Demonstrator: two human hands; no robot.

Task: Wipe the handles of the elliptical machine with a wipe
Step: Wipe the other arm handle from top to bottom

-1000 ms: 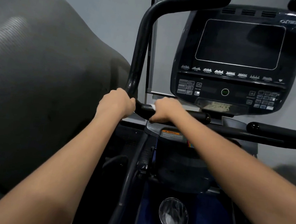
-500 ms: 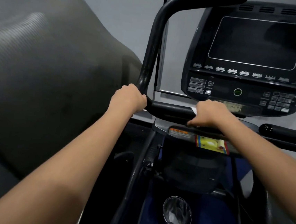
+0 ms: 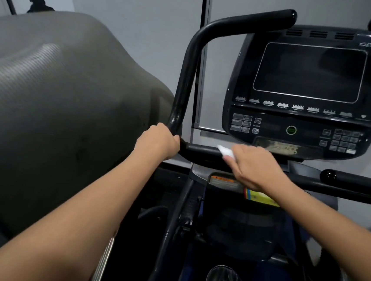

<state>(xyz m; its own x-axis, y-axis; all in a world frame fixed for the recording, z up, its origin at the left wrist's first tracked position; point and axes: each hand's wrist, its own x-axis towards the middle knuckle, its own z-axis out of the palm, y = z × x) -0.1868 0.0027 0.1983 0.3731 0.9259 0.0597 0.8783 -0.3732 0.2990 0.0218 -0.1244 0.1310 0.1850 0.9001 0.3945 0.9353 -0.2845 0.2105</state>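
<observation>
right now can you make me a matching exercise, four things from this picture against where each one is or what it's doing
Things:
1. left hand
2. right hand
3. wipe
4. console screen

Places or states:
a. white, held against the horizontal bar
b. dark, above the button panel
c. curled round the bend of the left handle
d. on the horizontal bar, below the console

Pairs: 1-c, 2-d, 3-a, 4-b

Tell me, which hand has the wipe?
The right hand holds the white wipe against the handle. The left hand just grips the handle's bend, with no wipe.
</observation>
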